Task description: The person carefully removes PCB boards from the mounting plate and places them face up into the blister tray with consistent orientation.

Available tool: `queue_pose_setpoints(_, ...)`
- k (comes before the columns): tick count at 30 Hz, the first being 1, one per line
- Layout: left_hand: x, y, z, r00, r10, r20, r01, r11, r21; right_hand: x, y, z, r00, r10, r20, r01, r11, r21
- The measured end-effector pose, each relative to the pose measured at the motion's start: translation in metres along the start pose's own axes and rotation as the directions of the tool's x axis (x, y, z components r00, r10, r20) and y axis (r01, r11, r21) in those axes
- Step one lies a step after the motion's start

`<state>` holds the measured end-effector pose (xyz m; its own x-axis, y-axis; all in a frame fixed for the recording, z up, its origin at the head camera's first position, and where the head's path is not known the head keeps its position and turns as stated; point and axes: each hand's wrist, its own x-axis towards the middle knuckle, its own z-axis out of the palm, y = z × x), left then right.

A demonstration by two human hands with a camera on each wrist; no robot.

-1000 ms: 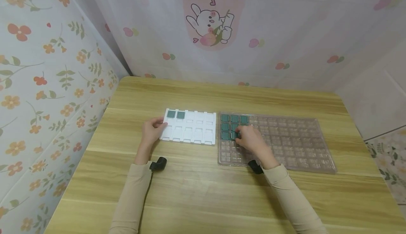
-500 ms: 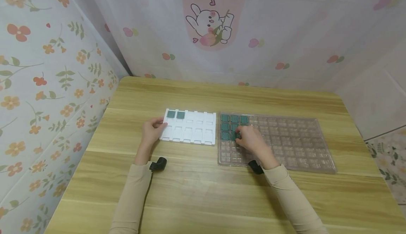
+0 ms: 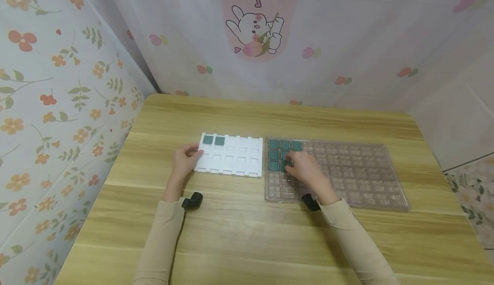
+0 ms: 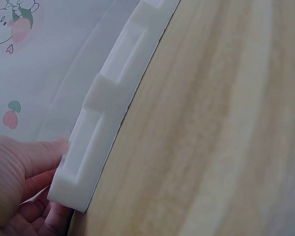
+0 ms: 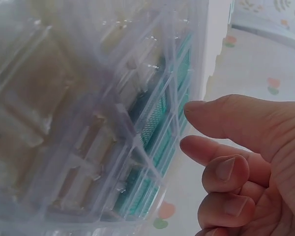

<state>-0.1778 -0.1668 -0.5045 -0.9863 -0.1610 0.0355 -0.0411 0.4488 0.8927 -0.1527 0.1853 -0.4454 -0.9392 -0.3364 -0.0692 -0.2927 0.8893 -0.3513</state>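
Note:
My left hand (image 3: 184,161) holds the left end of a white tray (image 3: 235,156), its thumb on the rim in the left wrist view. Two green square chips (image 3: 220,140) sit side by side in that tray's far left pockets. At the left part of a clear plastic tray (image 3: 347,171), my right hand (image 3: 306,169) reaches over a block of several green chips (image 3: 273,155). Its thumb and forefinger tips are right at one chip (image 3: 284,165) in the third row, spaced apart in the right wrist view. I cannot tell whether they pinch it.
Both trays lie side by side on a wooden table (image 3: 239,233), with a narrow gap between them. Bare pockets fill the clear tray's right side. A patterned curtain (image 3: 185,27) hangs behind the table. Black wrist camera mounts (image 3: 193,200) stick out beside the sleeves.
The right hand's fingertips have shifted very slightly at the chip in the third row. The left hand and both trays stay in place.

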Motion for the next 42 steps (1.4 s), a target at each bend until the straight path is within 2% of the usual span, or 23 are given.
queue_pose_setpoints(14,0.0,-0.001,0.0,1.0,0.007,-0.002,-0.007,1.0,0.004,0.014,-0.014,-0.006,1.0,0.0,0.016,0.0,1.0,-0.003)
queue_pose_setpoints(21,0.001,-0.002,0.0,1.0,0.01,-0.004,-0.009,1.0,0.018,0.02,-0.021,-0.008,0.999,-0.048,0.003,0.048,0.999,0.017)
queue_pose_setpoints(34,0.002,-0.002,0.0,1.0,0.015,0.001,-0.015,1.0,0.016,0.027,-0.031,-0.009,0.999,-0.038,0.029,0.038,0.999,0.026)
queue_pose_setpoints(42,0.002,-0.003,0.0,1.0,0.011,0.007,-0.011,1.0,0.003,0.035,-0.04,-0.004,0.997,-0.082,-0.014,0.082,0.996,0.022)
